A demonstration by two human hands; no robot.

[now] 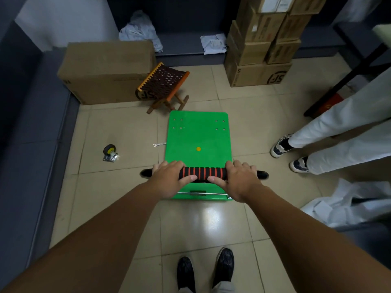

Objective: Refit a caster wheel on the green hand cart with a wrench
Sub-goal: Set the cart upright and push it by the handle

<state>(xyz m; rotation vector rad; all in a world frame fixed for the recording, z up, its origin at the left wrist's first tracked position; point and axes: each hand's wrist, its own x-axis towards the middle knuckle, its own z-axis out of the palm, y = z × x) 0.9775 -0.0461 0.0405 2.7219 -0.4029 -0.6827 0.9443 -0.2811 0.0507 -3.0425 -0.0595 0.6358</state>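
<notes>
Clasps ribbed foam handle [203,173] of green cart [198,134], left grip [169,179] and right grip [240,181] curled round it (rubber caster [110,152], steel wrench [159,144] lying left).

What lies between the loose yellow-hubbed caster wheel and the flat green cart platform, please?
Head view: a small silver wrench beside the platform; otherwise bare beige tile.

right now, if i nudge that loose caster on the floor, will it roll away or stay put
The caster probably won't roll: it seems to rest on its flat metal plate, wheel raised. On the glossy tile floor it would likelier slide. That metal suggests some heft for its size.
</notes>
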